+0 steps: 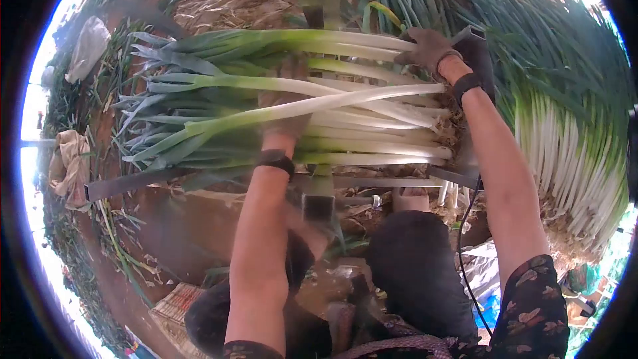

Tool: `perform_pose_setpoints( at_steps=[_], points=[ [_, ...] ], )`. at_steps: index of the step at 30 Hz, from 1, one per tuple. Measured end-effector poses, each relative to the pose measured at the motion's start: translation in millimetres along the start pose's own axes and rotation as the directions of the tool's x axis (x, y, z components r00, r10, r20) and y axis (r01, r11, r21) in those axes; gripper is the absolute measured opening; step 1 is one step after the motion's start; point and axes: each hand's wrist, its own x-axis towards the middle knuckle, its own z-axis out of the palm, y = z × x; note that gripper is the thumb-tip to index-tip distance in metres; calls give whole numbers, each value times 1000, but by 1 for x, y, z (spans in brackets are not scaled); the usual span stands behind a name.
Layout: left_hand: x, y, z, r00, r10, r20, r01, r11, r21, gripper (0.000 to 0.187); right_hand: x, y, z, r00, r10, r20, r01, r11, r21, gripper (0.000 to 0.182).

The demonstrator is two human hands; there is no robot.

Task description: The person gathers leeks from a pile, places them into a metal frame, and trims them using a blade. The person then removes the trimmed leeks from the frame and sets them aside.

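While the person sits over a metal frame (372,181), a bundle of leeks (299,103) lies across it, white stalks toward the right and green leaves fanning to the left. Its left hand (284,103) (gloved, with a dark band at the wrist) reaches in among the stalks near the middle of the bundle; several leeks cross over it, so whether the fingers are closed or spread cannot be told. Up at the top right of the bundle, the right hand (428,48), also gloved, rests on the uppermost white stalks, its fingers curled down over them, just beside a dark upright plate (480,53) at the root end. Farther right, a large heap (571,119) of leeks is stacked with the white ends downward. Bare soil and leaf scraps lie around, and a crumpled cloth (70,163) sits at the left.
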Motion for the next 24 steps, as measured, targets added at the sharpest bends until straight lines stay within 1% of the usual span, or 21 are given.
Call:
perform_pose_setpoints(
  at_steps=[1,3,4,5,6,7,8,9,10,11,12,13,14,16,17,18,19,20,21,22,24],
  points=[
    [0,0,0,1000,-4,-5,4,1000,-18,66,-2,-2,-1,1000,-2,1,2,1000,2,56],
    [0,3,-5,1000,-24,13,24,999,-38,66,-10,-8,-6,993,-111,28,107,988,111,54],
    [0,3,-8,999,-41,30,42,997,-60,66,-15,-9,-4,993,-111,29,107,988,114,54],
    [-1,3,-7,999,-40,30,42,997,-58,66,-21,-10,-3,981,-193,18,189,974,120,53],
    [-1,2,-6,998,-10,-57,5,997,-80,59,-25,-12,-3,961,-275,5,272,954,123,52],
    [-1,2,-5,989,18,-146,-33,994,-100,53,-28,-14,-3,961,-277,2,274,954,120,52],
    [0,2,-7,989,17,-150,-32,994,-100,53,-31,-17,-2,952,-278,131,261,956,133,55],
    [0,3,-10,995,3,-100,-14,993,-113,49,-33,-19,-3,926,-276,258,245,959,145,58],
    [0,4,-13,999,-11,-50,5,992,-125,46,-32,-15,5,926,-276,256,246,959,145,58],
    [-1,4,-11,999,-10,-52,4,993,-122,46,-34,-19,12,922,-308,233,273,947,170,58],
    [-1,5,-9,996,-48,-81,32,982,-186,45,-35,-20,16,917,-340,208,302,933,196,57],
    [-1,5,-8,991,-86,-107,57,966,-251,45,-37,-18,17,930,-264,256,251,964,83,47],
    [-1,6,-13,990,-84,-110,55,968,-247,45,-44,-31,7,931,-266,251,253,964,85,47],
    [-2,10,-28,976,-96,-197,77,992,-102,43,-52,-46,-5,916,-239,322,300,941,-154,37],
    [0,9,-30,964,-62,-259,50,997,-52,42,-51,-47,-1,916,-239,323,300,942,-154,37],
    [4,5,-29,964,-61,-257,50,997,-51,42,-50,-49,5,920,-174,351,268,933,-239,35],
    [9,0,-30,961,12,-277,-14,1000,-5,41,-50,-50,11,921,-108,375,238,917,-321,34],
    [13,-4,-29,952,86,-293,-77,996,41,41,-51,-51,14,919,-108,378,239,917,-318,34],
    [16,-6,-27,953,85,-292,-76,996,41,41,-52,-51,16,932,-125,341,245,911,-333,34],
    [20,-7,-25,964,72,-256,-73,997,4,39,-52,-49,17,943,-140,303,247,903,-351,34],
    [25,-10,-23,983,51,-179,-63,996,-64,34,-54,-51,12,950,-136,280,237,898,-372,33]
  ],
)
